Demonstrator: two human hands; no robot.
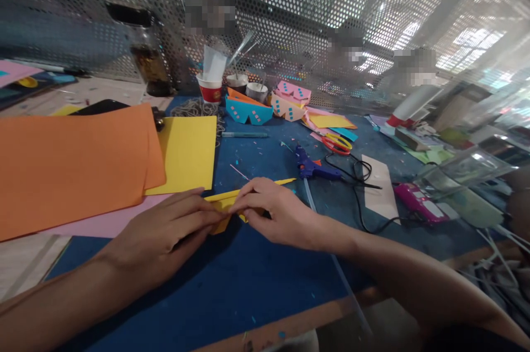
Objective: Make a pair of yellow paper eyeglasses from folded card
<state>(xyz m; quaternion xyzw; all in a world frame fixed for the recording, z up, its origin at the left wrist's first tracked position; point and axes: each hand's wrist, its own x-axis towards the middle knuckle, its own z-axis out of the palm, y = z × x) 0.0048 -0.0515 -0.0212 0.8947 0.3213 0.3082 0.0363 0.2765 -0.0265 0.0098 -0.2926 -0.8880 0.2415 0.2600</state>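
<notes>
A folded piece of yellow paper (226,206) lies on the blue table mat, partly covered by both hands. My left hand (165,230) presses its left part, fingers together and stretched over it. On the other side my right hand (273,208) pinches the paper near its middle, thumb and fingers closed; the fingertips of the two hands nearly meet. A thin yellow strip of the paper sticks out past the right hand. Farther right is a blue glue gun (317,168) with a clear glue stick (309,194) trailing from it.
Orange sheets (74,167) and a yellow sheet (191,153) lie at left. Behind stand folded paper shapes (249,110), a red-and-white cup (210,89) and a dark bottle (149,64). Scissors (337,143), a black cord (359,208) and a magenta power strip (422,203) are at right.
</notes>
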